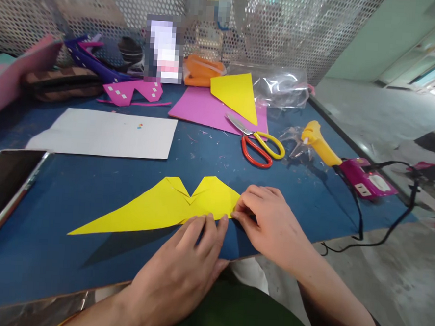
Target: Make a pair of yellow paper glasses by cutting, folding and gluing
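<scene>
A folded yellow sheet cutout (156,203), paper or thin foam, lies on the blue table with a V-shaped notch in its top edge and a long point to the left. My right hand (273,218) pinches its right end between thumb and fingers. Along the lower edge, the fingertips of my left hand (178,264) rest on the cutout, fingers stretched and slightly bent, thumb apart near the table edge. Scissors (257,142) with one red and one yellow handle lie partly opened beyond my right hand.
Farther back are a white sheet (109,132), a pink mask shape (133,93), a pink sheet (198,110) and another yellow piece (238,93). A yellow glue gun (320,142) and a magenta power socket (367,179) with black cables lie right. A phone (9,189) lies left.
</scene>
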Action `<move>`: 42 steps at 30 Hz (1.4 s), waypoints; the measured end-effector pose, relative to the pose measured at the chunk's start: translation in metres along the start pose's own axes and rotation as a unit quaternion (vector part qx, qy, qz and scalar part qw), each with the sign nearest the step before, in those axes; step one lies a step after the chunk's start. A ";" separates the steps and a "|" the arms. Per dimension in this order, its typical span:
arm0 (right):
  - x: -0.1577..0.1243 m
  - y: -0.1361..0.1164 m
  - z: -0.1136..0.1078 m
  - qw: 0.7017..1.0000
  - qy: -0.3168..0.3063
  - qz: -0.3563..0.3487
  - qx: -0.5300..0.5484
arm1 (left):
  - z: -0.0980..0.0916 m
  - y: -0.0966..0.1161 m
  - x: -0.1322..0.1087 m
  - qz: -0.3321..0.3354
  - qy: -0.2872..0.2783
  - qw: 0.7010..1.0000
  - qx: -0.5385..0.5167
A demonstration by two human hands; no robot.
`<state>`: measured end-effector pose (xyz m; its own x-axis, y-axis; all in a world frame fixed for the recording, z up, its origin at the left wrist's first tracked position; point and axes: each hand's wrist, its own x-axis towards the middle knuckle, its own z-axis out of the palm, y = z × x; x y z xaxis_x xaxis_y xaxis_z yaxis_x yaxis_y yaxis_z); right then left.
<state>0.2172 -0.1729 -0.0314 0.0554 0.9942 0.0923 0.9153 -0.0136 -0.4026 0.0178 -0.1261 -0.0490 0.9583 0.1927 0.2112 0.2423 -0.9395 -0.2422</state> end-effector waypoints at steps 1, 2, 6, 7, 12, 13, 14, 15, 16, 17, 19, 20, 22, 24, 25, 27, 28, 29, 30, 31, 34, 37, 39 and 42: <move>0.000 0.000 0.001 1.000 0.001 0.000 0.004 | 0.000 0.000 0.000 0.003 -0.004 1.000 0.004; -0.001 0.001 0.002 1.000 0.003 -0.001 0.008 | -0.001 0.001 0.001 0.006 -0.005 1.000 0.007; -0.006 0.005 0.007 0.999 0.031 -0.016 0.023 | -0.002 0.004 0.002 -0.002 0.005 1.000 0.021; -0.008 0.007 0.009 0.999 0.041 -0.023 0.024 | -0.001 0.005 0.002 -0.006 0.004 1.000 0.023; -0.016 0.020 0.017 0.994 0.088 -0.047 0.033 | 0.008 0.006 0.001 -0.026 0.032 0.998 0.039; -0.017 0.022 0.018 0.994 0.090 -0.046 0.036 | 0.010 0.005 0.000 -0.026 0.043 0.998 0.043; -0.017 0.024 0.019 0.994 0.089 -0.044 0.038 | 0.013 0.005 0.000 -0.026 0.054 0.997 0.047; -0.017 0.026 0.019 0.995 0.087 -0.042 0.040 | 0.015 0.005 -0.001 -0.028 0.060 0.996 0.051; -0.017 0.027 0.019 0.995 0.082 -0.041 0.042 | 0.017 0.005 -0.002 -0.029 0.064 0.996 0.054; -0.016 0.028 0.018 0.995 0.079 -0.041 0.044 | 0.019 0.004 -0.002 -0.028 0.065 0.996 0.057; -0.014 0.028 0.017 0.995 0.073 -0.045 0.046 | 0.021 0.004 -0.002 -0.023 0.068 0.996 0.059; -0.012 0.027 0.017 0.995 0.073 -0.049 0.046 | 0.022 0.003 -0.003 -0.019 0.070 0.996 0.061; -0.011 0.027 0.016 0.995 0.073 -0.059 0.047 | 0.023 0.003 -0.003 -0.016 0.065 0.996 0.066; -0.009 0.027 0.016 0.994 0.076 -0.066 0.046 | 0.024 0.003 -0.003 -0.016 0.061 0.995 0.073; -0.009 0.026 0.017 0.994 0.078 -0.068 0.045 | 0.025 0.003 -0.003 -0.015 0.062 0.995 0.076; -0.009 0.026 0.018 0.993 0.081 -0.069 0.042 | 0.026 0.003 -0.003 -0.015 0.078 0.994 0.076; -0.009 0.027 0.018 0.993 0.081 -0.070 0.041 | 0.026 0.003 -0.003 -0.015 0.086 0.993 0.074; -0.009 0.027 0.019 0.993 0.080 -0.072 0.042 | 0.027 0.003 -0.003 -0.016 0.090 0.993 0.072; -0.009 0.027 0.019 0.993 0.079 -0.074 0.043 | 0.027 0.003 -0.003 -0.017 0.090 0.993 0.070; -0.009 0.027 0.019 0.993 0.079 -0.076 0.045 | 0.027 0.003 -0.003 -0.019 0.087 0.994 0.069; -0.010 0.027 0.019 0.992 0.083 -0.079 0.053 | 0.026 0.004 -0.004 -0.024 0.074 0.995 0.068; -0.010 0.027 0.018 0.992 0.084 -0.079 0.055 | 0.026 0.004 -0.004 -0.032 0.081 0.994 0.067; -0.010 0.027 0.018 0.992 0.084 -0.078 0.054 | 0.026 0.004 -0.004 -0.031 0.088 0.993 0.071; -0.011 0.028 0.019 0.992 0.085 -0.082 0.053 | 0.029 0.003 -0.005 -0.018 0.096 0.992 0.084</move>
<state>0.2347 -0.1819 -0.0611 -0.0162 0.9497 0.3127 0.8711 0.1669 -0.4619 0.0181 -0.1215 -0.0780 0.9056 0.1532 0.3955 0.3140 -0.8691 -0.3822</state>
